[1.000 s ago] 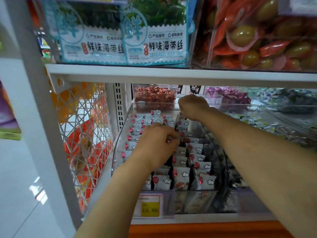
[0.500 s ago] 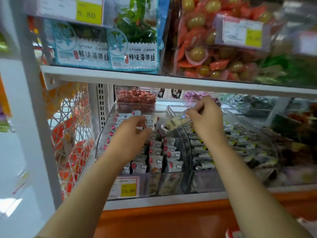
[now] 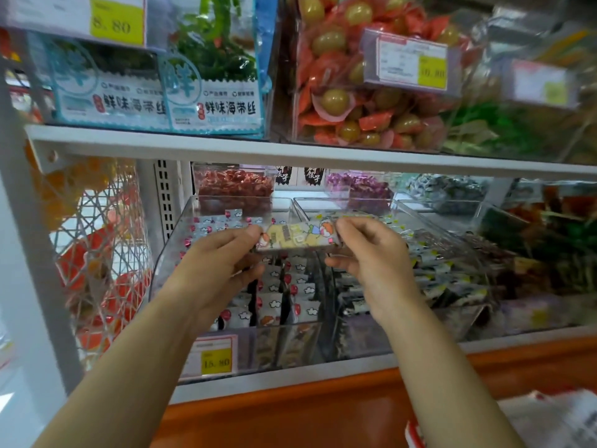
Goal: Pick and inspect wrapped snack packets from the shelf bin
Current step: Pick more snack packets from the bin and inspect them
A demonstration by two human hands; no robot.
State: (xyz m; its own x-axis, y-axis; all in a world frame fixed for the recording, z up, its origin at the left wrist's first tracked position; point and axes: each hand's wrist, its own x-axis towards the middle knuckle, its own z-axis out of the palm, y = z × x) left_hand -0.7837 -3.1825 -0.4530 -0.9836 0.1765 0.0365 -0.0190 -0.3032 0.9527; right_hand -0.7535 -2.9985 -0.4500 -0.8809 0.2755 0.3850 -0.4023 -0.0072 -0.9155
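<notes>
Ends of the long yellow cartoon-printed packet (image 3: 298, 236) are pinched by the left hand (image 3: 219, 263) and right hand (image 3: 371, 253); its long axis is held crosswise, level, between both grips.

Upper left of the frame, a yellow price tag (image 3: 116, 25) reads 8.80. Beneath it the left seaweed packet (image 3: 113, 101) and the right seaweed packet (image 3: 223, 105) each carry 鲜味海带丝, with a large 鲜 in a circle above. Upper right, a second tag (image 3: 433, 72) on the box of red-wrapped sweets (image 3: 339, 101) looks like 10.80 — too blurred to be sure. Lower centre, the tag (image 3: 215, 362) on the front of the clear bin (image 3: 174, 240) reads 15.80. Mid-frame, the lettering on the cartoon-printed packet (image 3: 298, 236) is illegible.
</notes>
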